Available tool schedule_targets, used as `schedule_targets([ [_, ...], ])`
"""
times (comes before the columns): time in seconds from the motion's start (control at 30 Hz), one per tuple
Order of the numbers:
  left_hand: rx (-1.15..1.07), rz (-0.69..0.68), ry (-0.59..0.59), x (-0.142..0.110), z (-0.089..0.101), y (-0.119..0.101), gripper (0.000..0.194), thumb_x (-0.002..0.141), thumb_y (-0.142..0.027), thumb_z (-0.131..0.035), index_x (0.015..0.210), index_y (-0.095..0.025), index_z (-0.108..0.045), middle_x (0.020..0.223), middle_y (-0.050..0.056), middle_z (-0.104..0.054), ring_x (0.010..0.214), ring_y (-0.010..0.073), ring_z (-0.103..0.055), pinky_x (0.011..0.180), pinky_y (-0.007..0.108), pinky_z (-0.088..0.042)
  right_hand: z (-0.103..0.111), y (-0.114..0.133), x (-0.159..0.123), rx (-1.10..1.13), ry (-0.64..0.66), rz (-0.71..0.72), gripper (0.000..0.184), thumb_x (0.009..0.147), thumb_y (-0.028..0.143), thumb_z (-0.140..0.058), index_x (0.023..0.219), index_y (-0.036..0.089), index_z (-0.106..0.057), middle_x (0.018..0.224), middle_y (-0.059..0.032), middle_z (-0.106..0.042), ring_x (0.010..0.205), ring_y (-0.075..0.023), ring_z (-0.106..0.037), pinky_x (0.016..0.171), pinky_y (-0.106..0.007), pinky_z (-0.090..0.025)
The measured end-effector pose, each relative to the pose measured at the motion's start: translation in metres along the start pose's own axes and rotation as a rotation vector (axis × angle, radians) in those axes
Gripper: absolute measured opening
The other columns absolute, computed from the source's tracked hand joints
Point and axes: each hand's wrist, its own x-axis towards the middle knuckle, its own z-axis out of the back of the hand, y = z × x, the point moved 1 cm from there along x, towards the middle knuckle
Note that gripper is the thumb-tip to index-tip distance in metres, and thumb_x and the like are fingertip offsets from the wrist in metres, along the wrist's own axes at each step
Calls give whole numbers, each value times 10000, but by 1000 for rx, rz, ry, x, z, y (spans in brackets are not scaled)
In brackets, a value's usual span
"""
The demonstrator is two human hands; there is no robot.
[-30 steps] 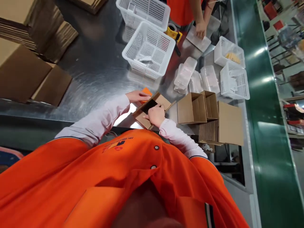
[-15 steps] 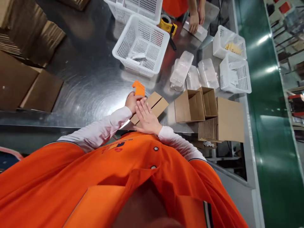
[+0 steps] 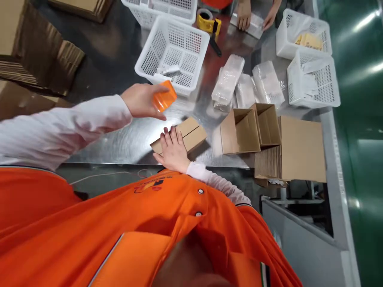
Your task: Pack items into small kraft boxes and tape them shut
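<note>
The person's left hand (image 3: 140, 101) is raised above the tabletop (image 3: 134, 147) and holds a small orange piece (image 3: 164, 95). Its grip is pressed together, pinching the piece out at the fingertips. The piece looks like glossy, rigid plastic, so it is probably light but may slip a little; its narrow edges seem the best place to take hold.

The right hand (image 3: 172, 151) lies on a small closed carton (image 3: 191, 135) with the fingers spread, pressing from above — this grip pinches nothing. The carton sits flat on the tabletop, near the edge and just in front of the person, with a seam across its top. It seems light and fairly stiff, and its long sides would be easy to hold.

Beside it stand open cartons (image 3: 239, 133), and beyond them lie clear plastic packs (image 3: 227, 77). A white mesh basket (image 3: 146, 52) stands ahead of the left hand. Across the tabletop, a co-worker's hands (image 3: 243, 14) rest on a flat clear pack (image 3: 254, 26). The logo (image 3: 149, 186) on the orange shirt (image 3: 89, 207) is too small to read — no other writing can be read.
</note>
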Motion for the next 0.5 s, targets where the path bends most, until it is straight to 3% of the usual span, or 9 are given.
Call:
schedule_targets([
  [0.13, 154, -19, 111, -6, 18, -13, 1007, 736, -337, -988, 1606, -102, -539, 1418, 140, -684, 1331, 379, -642, 1167, 429, -466, -3, 3, 2, 63, -45, -15, 697, 1074, 367, -553, 1608, -62, -429, 1752, -268, -258, 1664, -458, -137, 1361, -664, -75],
  [0.27, 186, -102, 100, -1, 34, -41, 923, 783, -280, -928, 1609, -129, -545, 1385, 112, -704, 1247, 302, -679, 1114, 359, -492, -4, 5, 6, 94, -58, 3, 654, 1077, 308, -521, 1584, -96, -439, 1734, -299, -277, 1658, -455, -169, 1362, -654, -88],
  [0.4, 76, -184, 148, 36, 42, -98, 641, 891, -359, -747, 1510, -210, -675, 1280, 32, -744, 1159, 220, -683, 1021, 278, -489, -4, 4, 9, 127, -56, -1, 672, 1062, 322, -560, 1580, -90, -447, 1736, -299, -261, 1661, -447, -172, 1355, -667, -104],
  [0.5, 35, -165, 288, 83, 30, -153, 506, 884, -396, -643, 1283, -144, -824, 1130, 42, -782, 1018, 184, -686, 849, 242, -497, -5, 3, 8, 147, -57, 20, 687, 1063, 335, -553, 1598, -80, -435, 1740, -291, -249, 1655, -459, -181, 1349, -682, -108],
])
